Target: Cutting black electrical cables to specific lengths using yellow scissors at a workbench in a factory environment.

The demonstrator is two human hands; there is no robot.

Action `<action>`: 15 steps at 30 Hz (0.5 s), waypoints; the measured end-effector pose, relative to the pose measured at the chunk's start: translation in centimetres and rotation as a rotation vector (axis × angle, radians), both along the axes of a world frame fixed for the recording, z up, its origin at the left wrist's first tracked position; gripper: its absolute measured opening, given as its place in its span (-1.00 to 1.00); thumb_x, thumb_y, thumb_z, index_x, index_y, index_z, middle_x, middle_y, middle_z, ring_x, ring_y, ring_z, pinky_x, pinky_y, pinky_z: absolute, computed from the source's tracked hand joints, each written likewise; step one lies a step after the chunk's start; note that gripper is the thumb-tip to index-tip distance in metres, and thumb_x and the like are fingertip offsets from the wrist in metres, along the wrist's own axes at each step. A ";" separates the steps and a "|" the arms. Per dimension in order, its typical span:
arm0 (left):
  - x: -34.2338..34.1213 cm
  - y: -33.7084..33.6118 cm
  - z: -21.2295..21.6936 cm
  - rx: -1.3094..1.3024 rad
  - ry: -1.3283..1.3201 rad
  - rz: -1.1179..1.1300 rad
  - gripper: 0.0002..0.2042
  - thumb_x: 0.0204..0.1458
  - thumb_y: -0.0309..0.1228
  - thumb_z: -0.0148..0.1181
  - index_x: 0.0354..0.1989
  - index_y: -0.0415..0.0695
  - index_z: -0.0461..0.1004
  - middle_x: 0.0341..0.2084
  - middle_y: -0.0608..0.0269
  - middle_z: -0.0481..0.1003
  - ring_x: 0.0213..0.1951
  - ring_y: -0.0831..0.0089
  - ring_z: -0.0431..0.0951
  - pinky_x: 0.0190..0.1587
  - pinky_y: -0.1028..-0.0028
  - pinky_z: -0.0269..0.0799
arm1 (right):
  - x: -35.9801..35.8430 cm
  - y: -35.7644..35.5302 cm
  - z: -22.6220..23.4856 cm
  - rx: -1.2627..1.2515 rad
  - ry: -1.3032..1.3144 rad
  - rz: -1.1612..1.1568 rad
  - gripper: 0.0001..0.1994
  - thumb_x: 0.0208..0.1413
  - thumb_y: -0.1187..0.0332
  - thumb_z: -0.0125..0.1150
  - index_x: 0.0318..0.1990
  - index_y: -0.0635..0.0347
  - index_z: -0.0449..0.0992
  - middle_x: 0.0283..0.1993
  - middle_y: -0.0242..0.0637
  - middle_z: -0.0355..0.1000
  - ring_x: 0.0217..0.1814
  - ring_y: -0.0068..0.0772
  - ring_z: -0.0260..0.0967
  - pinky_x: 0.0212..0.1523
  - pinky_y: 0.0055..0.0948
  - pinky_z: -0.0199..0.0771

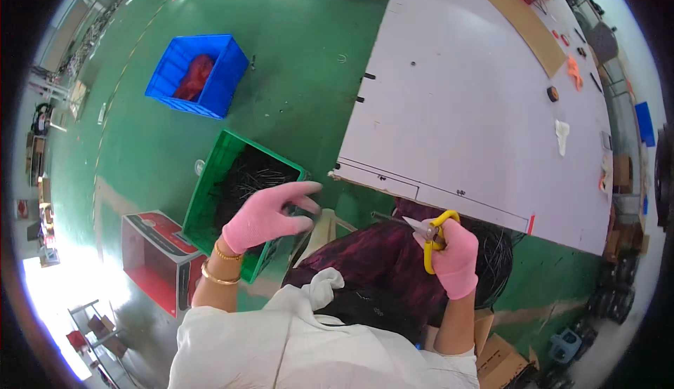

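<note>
My right hand point(455, 257), in a pink glove, grips a pair of scissors point(437, 233) by the yellow handles. The blades point away to the left, above my lap. My left hand point(270, 213), gloved in pink too, has its fingers apart and holds nothing. It hovers over the near right side of a green crate point(203, 185). Inside that crate lies a heap of thin black strips point(249, 178). Another bundle of thin black strands point(495, 252) sits at the right, beside my right hand and partly below the table edge.
A large pale table point(449, 115) stretches ahead to the right, with a tape roll point(552, 94) and a cardboard sheet point(523, 27). A blue crate point(223, 73) holds something red. A red-and-grey box point(158, 262) stands left; an open carton point(502, 361) lies lower right.
</note>
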State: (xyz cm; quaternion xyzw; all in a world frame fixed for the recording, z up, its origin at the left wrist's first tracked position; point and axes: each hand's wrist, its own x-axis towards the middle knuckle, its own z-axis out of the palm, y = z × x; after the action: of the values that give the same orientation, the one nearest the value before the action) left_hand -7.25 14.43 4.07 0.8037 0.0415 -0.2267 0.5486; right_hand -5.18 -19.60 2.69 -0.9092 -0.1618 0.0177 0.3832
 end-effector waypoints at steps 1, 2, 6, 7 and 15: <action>-0.9 0.8 -0.7 0.214 -0.033 0.081 -0.44 -0.16 -0.52 0.32 0.14 -0.20 0.47 -0.15 0.27 0.63 -0.29 0.61 0.49 -0.18 0.52 0.44 | 0.8 0.4 0.4 -0.075 -0.037 0.045 -0.79 -0.09 0.53 0.46 -0.34 0.28 0.50 -0.44 -0.18 0.50 -0.47 -0.40 0.44 -0.39 -0.50 0.44; -0.9 1.1 -1.7 0.588 -0.598 0.018 -0.57 -0.20 -0.48 0.31 -0.04 -0.16 0.53 -0.29 0.19 0.59 -0.34 0.25 0.57 -0.22 0.31 0.51 | 1.6 1.3 0.7 -0.040 0.019 0.031 -0.76 -0.25 0.52 0.42 -0.43 0.22 0.43 -0.48 -0.08 0.42 -0.44 0.00 0.43 -0.42 -0.29 0.46; -0.7 -2.2 -1.8 0.604 -0.863 0.053 -0.75 -0.22 -0.52 0.29 -0.28 -0.07 0.57 -0.25 0.28 0.58 -0.22 0.22 0.59 -0.16 0.25 0.50 | 4.7 4.1 0.9 -0.115 0.028 0.141 -0.75 -0.17 0.40 0.45 -0.43 0.23 0.44 -0.45 -0.05 0.45 -0.38 0.09 0.45 -0.39 -0.19 0.48; 0.0 -3.6 -1.9 0.508 -0.889 -0.052 -0.76 -0.21 -0.48 0.28 -0.29 0.00 0.58 -0.22 0.34 0.58 -0.16 0.28 0.57 -0.07 0.26 0.47 | 5.3 4.7 1.2 -0.122 0.027 0.151 -0.75 -0.17 0.40 0.45 -0.43 0.23 0.44 -0.45 -0.05 0.45 -0.38 0.09 0.45 -0.39 -0.19 0.48; 2.6 -10.8 -6.4 0.410 -1.031 0.077 -0.89 -0.15 -0.38 0.23 -0.40 -0.02 0.51 -0.25 0.33 0.48 -0.04 0.29 0.46 0.10 0.26 0.41 | 7.9 6.8 1.2 -0.183 0.194 0.241 -0.79 -0.07 0.39 0.38 -0.34 0.30 0.48 -0.44 0.05 0.44 -0.37 0.14 0.46 -0.39 -0.22 0.47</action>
State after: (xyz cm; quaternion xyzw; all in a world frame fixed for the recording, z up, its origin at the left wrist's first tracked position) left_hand -4.65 3.66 -2.30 0.8987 -0.1599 0.2289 0.3382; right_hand 2.70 -12.76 3.89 -0.9083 -0.2293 0.1658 0.3080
